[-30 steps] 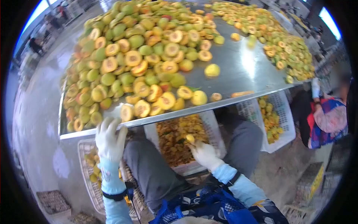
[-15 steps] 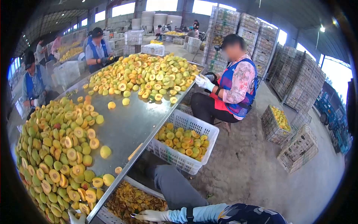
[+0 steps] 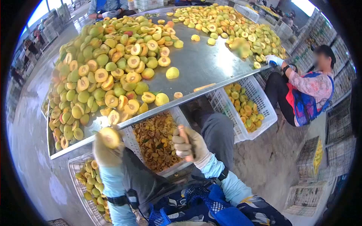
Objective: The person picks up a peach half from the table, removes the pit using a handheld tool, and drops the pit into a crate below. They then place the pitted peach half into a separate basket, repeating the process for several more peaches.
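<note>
Room across mid tabletop — fruit heap blocks left.

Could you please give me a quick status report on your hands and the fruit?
Left hand holding halved fruit, cut face showing. Right hand gripping orange-brown handle. Table edge close by the left hand.

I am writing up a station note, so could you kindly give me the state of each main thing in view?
Cut fruit: held, cut face showing
Left hand: closed around the cut fruit
Tool: gripped, upper end exposed
Right hand: closed around the tool
Metal table: partly covered, partly bare
Near fruit heap: piled, many pieces halved
Crate between the knees: holding brownish scraps
Right crate: holding fruit
</note>
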Available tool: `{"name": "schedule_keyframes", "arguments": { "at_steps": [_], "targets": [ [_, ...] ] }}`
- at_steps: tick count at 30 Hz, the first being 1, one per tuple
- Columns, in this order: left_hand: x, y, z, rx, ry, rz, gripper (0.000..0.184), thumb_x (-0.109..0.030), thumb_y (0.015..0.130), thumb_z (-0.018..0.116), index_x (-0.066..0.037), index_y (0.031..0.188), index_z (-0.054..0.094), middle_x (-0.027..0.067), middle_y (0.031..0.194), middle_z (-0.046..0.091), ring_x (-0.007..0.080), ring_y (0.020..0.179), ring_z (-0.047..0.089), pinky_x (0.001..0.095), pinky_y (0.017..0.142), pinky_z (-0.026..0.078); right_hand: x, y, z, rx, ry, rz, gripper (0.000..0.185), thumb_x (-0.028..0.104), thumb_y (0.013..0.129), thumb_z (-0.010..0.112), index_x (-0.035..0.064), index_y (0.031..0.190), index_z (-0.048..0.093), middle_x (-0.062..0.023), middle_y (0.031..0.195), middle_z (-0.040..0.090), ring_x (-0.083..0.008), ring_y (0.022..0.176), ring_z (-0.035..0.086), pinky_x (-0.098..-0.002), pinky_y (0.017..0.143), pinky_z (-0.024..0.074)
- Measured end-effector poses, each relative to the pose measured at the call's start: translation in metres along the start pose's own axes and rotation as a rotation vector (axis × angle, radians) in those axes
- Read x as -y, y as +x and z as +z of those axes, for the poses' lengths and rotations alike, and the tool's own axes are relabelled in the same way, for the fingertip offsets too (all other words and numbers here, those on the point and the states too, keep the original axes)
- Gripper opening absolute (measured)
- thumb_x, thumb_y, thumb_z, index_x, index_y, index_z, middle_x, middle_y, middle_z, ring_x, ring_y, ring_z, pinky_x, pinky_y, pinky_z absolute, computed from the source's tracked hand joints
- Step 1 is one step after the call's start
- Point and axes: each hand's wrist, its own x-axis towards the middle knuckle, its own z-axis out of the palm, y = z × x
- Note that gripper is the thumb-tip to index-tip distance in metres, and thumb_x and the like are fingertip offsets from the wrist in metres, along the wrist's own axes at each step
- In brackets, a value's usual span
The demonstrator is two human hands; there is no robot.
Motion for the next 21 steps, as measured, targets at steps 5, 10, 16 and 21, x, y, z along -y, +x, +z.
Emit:
{"name": "schedule_keyframes", "arguments": {
  "at_steps": [5, 10, 16, 21],
  "targets": [
    [0.046, -0.031, 0.006, 0.170, -0.073, -0.182, 0.040, -0.043, 0.096, 0.043, -0.008, 0.109, 0.056, 0.0107, 0.095, 0.066, 0.0196, 0.061, 0.065, 0.0211, 0.033, 0.043, 0.025, -0.008, 0.016, 0.280, 0.132, -0.147, 0.043, 0.039, 0.098, 0.041, 0.0024, 0.117, 0.054, 0.0047, 0.064, 0.029, -0.0032, 0.043, 0.026, -0.0196, 0.037, 0.0222],
    [0.063, -0.042, 0.036, 0.177, -0.056, -0.205, 0.049, -0.044, 0.098, 0.035, -0.004, 0.121, 0.051, 0.0132, 0.097, 0.064, 0.0261, 0.078, 0.066, 0.0354, 0.048, 0.057, 0.022, -0.010, 0.040, -0.392, -0.660, -0.247, 0.036, 0.035, 0.098, 0.045, 0.0025, 0.111, 0.053, -0.0014, 0.074, 0.053, -0.0099, 0.056, 0.048, -0.0259, 0.052, 0.0427],
    [0.076, -0.040, 0.033, 0.090, -0.068, -0.275, 0.056, -0.049, 0.095, 0.038, -0.003, 0.123, 0.050, 0.0103, 0.100, 0.063, 0.0216, 0.081, 0.065, 0.0305, 0.049, 0.052, -0.018, -0.013, 0.046, -0.489, -1.312, -0.194, 0.021, 0.019, 0.093, 0.056, 0.0028, 0.106, 0.057, -0.0077, 0.078, 0.061, -0.0139, 0.063, 0.058, -0.0273, 0.060, 0.0484],
    [0.084, -0.039, 0.023, 0.053, -0.250, -0.319, 0.064, -0.061, 0.093, 0.037, -0.005, 0.117, 0.056, 0.0069, 0.100, 0.064, 0.0217, 0.086, 0.064, 0.0362, 0.057, 0.052, -0.028, -0.009, 0.014, -0.561, -1.737, -0.334, 0.023, 0.015, 0.088, 0.059, -0.0003, 0.104, 0.055, -0.0187, 0.085, 0.062, -0.0351, 0.077, 0.063, -0.0385, 0.070, 0.0481]
  ]
}}
